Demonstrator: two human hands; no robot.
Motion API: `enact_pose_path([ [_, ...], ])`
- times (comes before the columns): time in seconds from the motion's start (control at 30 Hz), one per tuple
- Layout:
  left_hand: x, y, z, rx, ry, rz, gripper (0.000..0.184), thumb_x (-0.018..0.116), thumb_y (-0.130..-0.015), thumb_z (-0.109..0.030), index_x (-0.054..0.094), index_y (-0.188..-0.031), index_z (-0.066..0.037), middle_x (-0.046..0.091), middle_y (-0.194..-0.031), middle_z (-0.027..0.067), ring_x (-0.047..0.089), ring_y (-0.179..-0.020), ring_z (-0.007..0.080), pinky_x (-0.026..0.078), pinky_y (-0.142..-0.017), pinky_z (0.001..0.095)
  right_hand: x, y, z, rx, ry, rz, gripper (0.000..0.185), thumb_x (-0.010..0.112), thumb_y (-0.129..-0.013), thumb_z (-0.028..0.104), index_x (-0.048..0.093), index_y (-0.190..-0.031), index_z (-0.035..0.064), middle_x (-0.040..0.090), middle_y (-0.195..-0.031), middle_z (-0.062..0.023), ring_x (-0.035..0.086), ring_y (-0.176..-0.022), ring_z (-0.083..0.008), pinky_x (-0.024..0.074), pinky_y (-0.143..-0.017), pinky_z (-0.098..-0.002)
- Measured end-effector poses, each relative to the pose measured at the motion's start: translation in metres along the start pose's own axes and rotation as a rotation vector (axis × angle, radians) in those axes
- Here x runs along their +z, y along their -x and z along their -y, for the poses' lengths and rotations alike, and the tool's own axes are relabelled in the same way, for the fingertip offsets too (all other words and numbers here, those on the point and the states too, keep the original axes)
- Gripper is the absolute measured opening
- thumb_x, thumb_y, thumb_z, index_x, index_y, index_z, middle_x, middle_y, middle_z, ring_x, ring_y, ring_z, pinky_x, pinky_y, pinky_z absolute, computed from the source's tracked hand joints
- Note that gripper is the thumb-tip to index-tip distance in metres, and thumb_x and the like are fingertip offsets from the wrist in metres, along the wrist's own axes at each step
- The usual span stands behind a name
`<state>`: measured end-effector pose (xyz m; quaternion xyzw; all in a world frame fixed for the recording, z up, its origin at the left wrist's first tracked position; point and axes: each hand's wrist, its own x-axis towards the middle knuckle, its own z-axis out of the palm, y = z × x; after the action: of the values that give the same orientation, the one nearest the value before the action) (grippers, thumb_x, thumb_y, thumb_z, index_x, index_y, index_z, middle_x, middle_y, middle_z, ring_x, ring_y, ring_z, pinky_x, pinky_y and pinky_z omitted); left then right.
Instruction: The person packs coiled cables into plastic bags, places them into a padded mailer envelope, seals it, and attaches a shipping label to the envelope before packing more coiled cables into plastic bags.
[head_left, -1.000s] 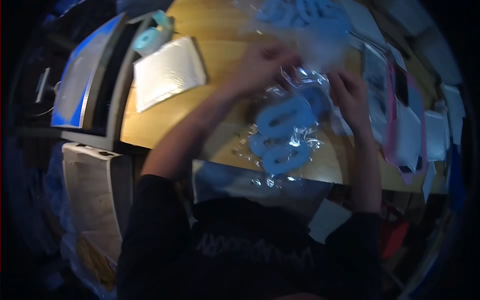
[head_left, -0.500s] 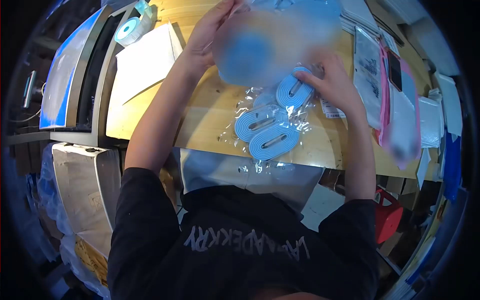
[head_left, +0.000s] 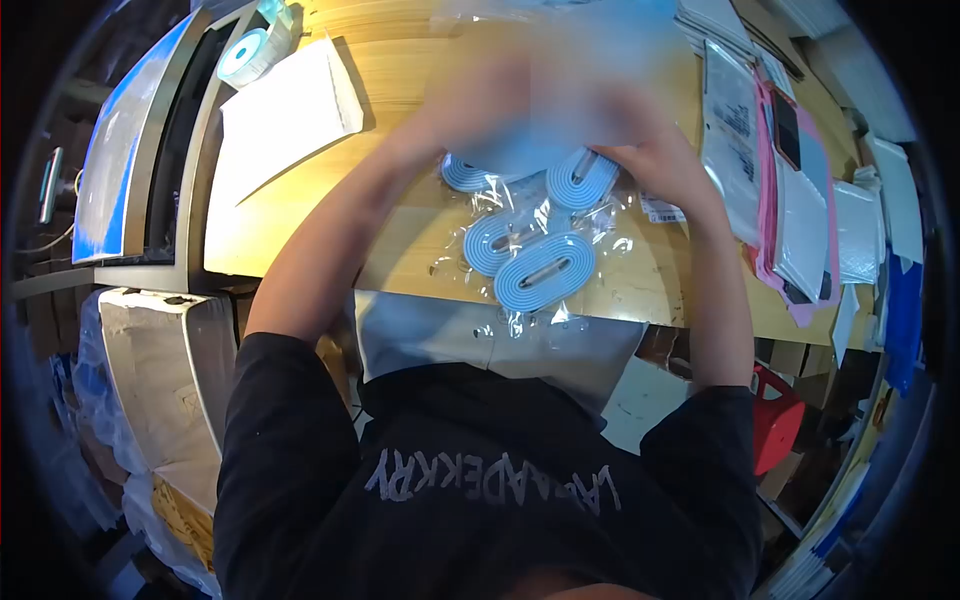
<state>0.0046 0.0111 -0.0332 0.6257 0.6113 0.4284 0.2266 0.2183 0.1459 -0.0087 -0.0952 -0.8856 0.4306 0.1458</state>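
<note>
Several light-blue flat cords lie wound into oval coils in clear plastic, like packed laces. The front coil (head_left: 545,273) is near the table edge, with another coil (head_left: 487,245) just behind it. My right hand (head_left: 660,150) is beside the upper right coil (head_left: 584,190), its thumb close to the coil's top edge; its other fingers are smeared out. My left hand (head_left: 470,105) is over the upper left coil (head_left: 465,175), its fingers hidden in the blur. Between and beyond my hands a bluish blurred patch covers whatever they touch.
On the left are a white paper sheet (head_left: 285,120), a tape roll (head_left: 243,58) and a monitor (head_left: 135,140). To the right lie a phone (head_left: 787,132), a pink-edged pouch (head_left: 765,200) and plastic-wrapped packs. A red plastic stool (head_left: 777,425) stands below the table's right side.
My left hand has come down and right, closer to my right hand. My right thumb has shifted off the upper right coil's face. A coil now shows below my left hand.
</note>
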Motion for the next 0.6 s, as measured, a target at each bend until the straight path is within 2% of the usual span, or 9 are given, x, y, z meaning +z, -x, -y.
enact_pose_path([
  [0.1, 0.003, -0.001, 0.008, 0.048, -0.138, -0.135, 0.017, 0.065, -0.088, -0.006, 0.066, -0.105, -0.003, 0.058, -0.128, 0.0125, 0.065, -0.107, 0.0221, 0.052, -0.092, 0.0352, 0.003, 0.002, 0.004, 0.034, 0.509, -0.149, 0.064, 0.077, -0.082, 0.022, 0.05, -0.138, 0.0056, 0.057, -0.126, -0.0171, 0.057, -0.116, -0.0299, 0.0472, -0.097, -0.039],
  [0.2, 0.015, 0.003, 0.013, 0.319, -0.618, -0.212, 0.012, 0.064, -0.088, -0.004, 0.067, -0.099, -0.004, 0.059, -0.125, 0.0111, 0.065, -0.101, 0.0214, 0.052, -0.087, 0.0327, 0.004, 0.0, 0.007, 0.067, 0.334, -0.138, 0.071, 0.078, -0.081, 0.023, 0.045, -0.142, 0.0071, 0.051, -0.132, -0.017, 0.054, -0.12, -0.0302, 0.0459, -0.099, -0.04],
  [0.23, 0.015, 0.002, 0.016, 0.32, -0.619, -0.214, 0.012, 0.064, -0.088, -0.004, 0.067, -0.099, -0.004, 0.059, -0.125, 0.0111, 0.065, -0.101, 0.0214, 0.052, -0.087, 0.0327, 0.004, 0.0, 0.007, 0.083, 0.247, -0.134, 0.075, 0.079, -0.081, 0.024, 0.042, -0.144, 0.0079, 0.049, -0.136, -0.0169, 0.052, -0.122, -0.0304, 0.0453, -0.1, -0.0404],
  [0.33, 0.006, 0.0, -0.015, -0.265, 0.119, 0.057, 0.01, 0.066, -0.088, -0.006, 0.067, -0.098, -0.004, 0.06, -0.126, 0.0108, 0.062, -0.105, 0.021, 0.049, -0.088, 0.0313, 0.005, -0.002, 0.01, 0.071, 0.108, -0.146, 0.077, 0.079, -0.081, 0.024, 0.04, -0.146, 0.0091, 0.047, -0.139, -0.0162, 0.052, -0.122, -0.0303, 0.044, -0.102, -0.0406],
  [0.4, 0.0, 0.0, -0.011, -0.17, 0.13, -0.026, 0.015, 0.069, -0.086, -0.009, 0.067, -0.1, -0.004, 0.06, -0.125, 0.0104, 0.06, -0.108, 0.0206, 0.048, -0.089, 0.031, 0.008, -0.003, 0.011, 0.067, 0.034, -0.151, 0.079, 0.079, -0.081, 0.024, 0.038, -0.147, 0.0097, 0.046, -0.14, -0.0158, 0.052, -0.122, -0.0303, 0.0434, -0.102, -0.0407],
  [0.47, -0.006, -0.002, -0.006, 0.025, 0.149, -0.194, 0.027, 0.076, -0.082, -0.015, 0.066, -0.104, -0.005, 0.06, -0.124, 0.0095, 0.057, -0.113, 0.0198, 0.046, -0.092, 0.0305, 0.009, -0.005, 0.01, 0.078, -0.102, -0.276, 0.08, 0.078, -0.082, 0.017, 0.035, -0.149, 0.01, 0.05, -0.137, -0.0139, 0.053, -0.119, -0.0239, 0.0443, -0.1, -0.036],
  [0.5, -0.009, -0.002, -0.019, 0.025, 0.15, -0.194, 0.027, 0.076, -0.082, -0.015, 0.066, -0.104, -0.005, 0.06, -0.124, 0.0095, 0.057, -0.113, 0.0198, 0.046, -0.092, 0.0305, 0.009, -0.006, 0.01, 0.084, -0.169, -0.339, 0.081, 0.077, -0.082, 0.013, 0.033, -0.15, 0.0101, 0.051, -0.136, -0.013, 0.053, -0.118, -0.0207, 0.0448, -0.099, -0.0337],
  [0.53, -0.011, -0.002, -0.031, 0.055, 0.327, -0.284, 0.019, 0.071, -0.087, -0.012, 0.064, -0.104, -0.005, 0.061, -0.11, 0.0067, 0.059, -0.099, 0.0161, 0.049, -0.084, 0.0277, 0.01, -0.006, 0.011, 0.085, -0.169, -0.34, 0.081, 0.077, -0.082, 0.013, 0.033, -0.15, 0.0101, 0.051, -0.136, -0.013, 0.053, -0.118, -0.0207, 0.0448, -0.099, -0.0337],
  [0.6, -0.013, -0.003, -0.052, 0.113, 0.685, -0.466, 0.006, 0.061, -0.097, -0.006, 0.06, -0.102, -0.005, 0.062, -0.083, 0.001, 0.062, -0.07, 0.0088, 0.054, -0.068, 0.0222, 0.012, -0.006, 0.02, 0.119, -0.543, -0.227, 0.082, 0.08, -0.081, 0.019, 0.035, -0.149, 0.007, 0.048, -0.14, -0.0135, 0.054, -0.119, -0.0225, 0.0441, -0.101, -0.0359],
])
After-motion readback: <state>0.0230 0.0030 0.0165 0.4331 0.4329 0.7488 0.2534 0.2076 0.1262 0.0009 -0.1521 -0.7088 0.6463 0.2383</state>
